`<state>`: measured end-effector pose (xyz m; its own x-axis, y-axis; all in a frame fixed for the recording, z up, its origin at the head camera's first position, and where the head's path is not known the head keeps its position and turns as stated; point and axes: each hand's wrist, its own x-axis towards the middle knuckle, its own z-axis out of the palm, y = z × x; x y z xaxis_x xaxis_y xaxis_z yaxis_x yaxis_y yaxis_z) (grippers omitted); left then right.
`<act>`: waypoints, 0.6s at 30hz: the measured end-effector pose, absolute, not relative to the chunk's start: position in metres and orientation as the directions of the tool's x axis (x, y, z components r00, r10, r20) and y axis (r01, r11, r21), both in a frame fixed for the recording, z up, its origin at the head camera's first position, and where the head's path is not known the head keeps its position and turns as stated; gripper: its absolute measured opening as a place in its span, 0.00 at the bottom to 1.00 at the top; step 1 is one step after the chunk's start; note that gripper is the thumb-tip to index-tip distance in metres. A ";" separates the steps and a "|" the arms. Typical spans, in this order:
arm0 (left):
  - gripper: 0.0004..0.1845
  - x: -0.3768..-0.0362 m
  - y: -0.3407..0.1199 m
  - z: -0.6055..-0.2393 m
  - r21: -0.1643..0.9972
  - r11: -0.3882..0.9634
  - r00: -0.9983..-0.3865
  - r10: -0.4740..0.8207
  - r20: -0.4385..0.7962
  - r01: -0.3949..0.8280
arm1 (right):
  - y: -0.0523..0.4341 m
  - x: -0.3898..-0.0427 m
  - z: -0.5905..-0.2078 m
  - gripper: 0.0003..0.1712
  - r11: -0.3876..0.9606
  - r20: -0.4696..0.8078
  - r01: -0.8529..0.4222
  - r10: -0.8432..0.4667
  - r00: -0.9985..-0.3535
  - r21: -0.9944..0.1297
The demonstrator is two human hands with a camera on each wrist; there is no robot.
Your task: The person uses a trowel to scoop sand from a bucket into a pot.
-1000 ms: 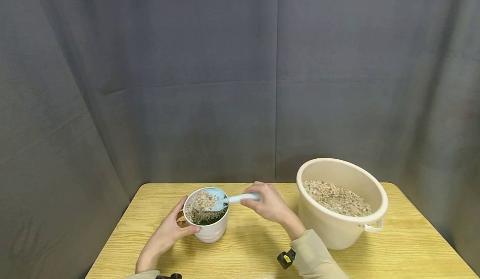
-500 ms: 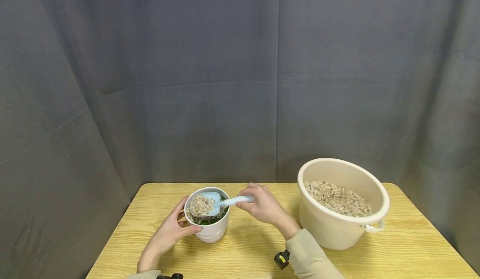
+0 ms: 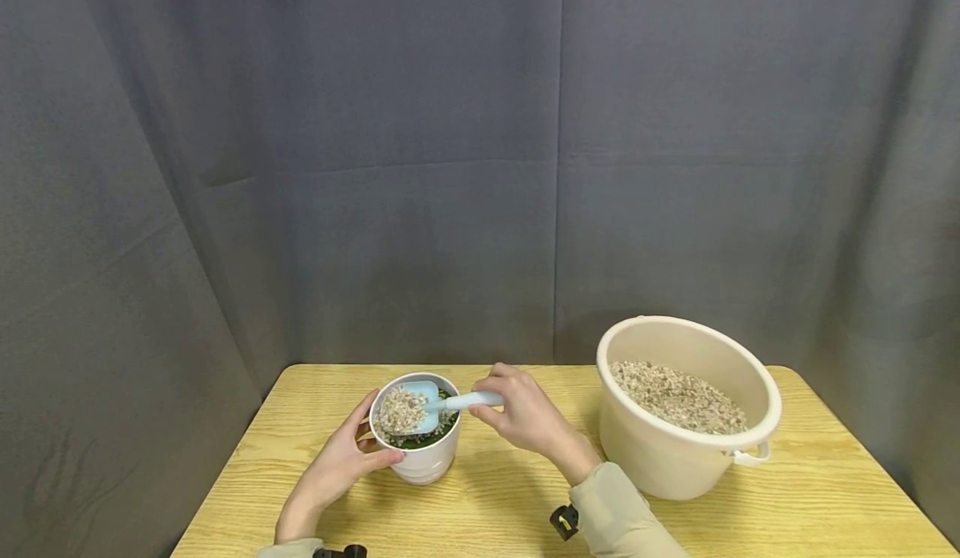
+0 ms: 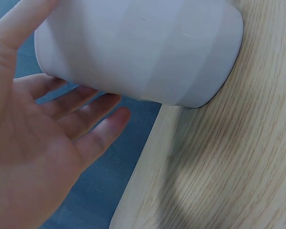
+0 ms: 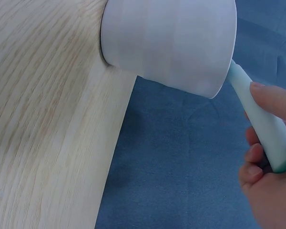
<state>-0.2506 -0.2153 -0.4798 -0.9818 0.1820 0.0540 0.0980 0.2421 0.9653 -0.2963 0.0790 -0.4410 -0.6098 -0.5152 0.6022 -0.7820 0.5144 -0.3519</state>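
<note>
A white plant pot stands on the table, with pale gravel and some dark green material inside its rim. My left hand holds the pot from the left, thumb on the near side and fingers behind it. In the left wrist view, the fingers reach along the far side of the pot wall. With my right hand I grip the handle of a light blue scoop. Gravel lies on the scoop's blade, which is inside the pot's mouth. The right wrist view shows the handle in curled fingers; the pot hides the blade there.
A large cream bucket with gravel in it stands to the right on the wooden table, beyond my right forearm. Its white handle hangs at the right side. Grey curtains close off the back and sides.
The scoop's blade has shifted slightly and tipped in the pot's mouth, and my right hand has moved a little to the left. My left hand and the pot have stayed in place.
</note>
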 end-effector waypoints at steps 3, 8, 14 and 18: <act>0.55 -0.251 -0.216 -0.480 0.964 0.247 -0.982 0.181 0.057 0.102 | 0.080 -0.296 -0.442 0.08 0.513 0.605 -0.783 -0.513 -0.609 -0.353; 0.55 -0.249 -0.217 -0.480 0.960 0.260 -0.982 0.178 0.060 0.106 | 0.082 -0.294 -0.448 0.10 0.522 0.601 -0.768 -0.495 -0.628 -0.372; 0.55 -0.250 -0.215 -0.479 0.959 0.264 -0.983 0.176 0.058 0.104 | 0.083 -0.290 -0.449 0.10 0.532 0.617 -0.759 -0.467 -0.633 -0.376; 0.55 -0.251 -0.215 -0.478 0.958 0.270 -0.984 0.171 0.053 0.099 | 0.083 -0.287 -0.450 0.09 0.541 0.607 -0.737 -0.443 -0.659 -0.405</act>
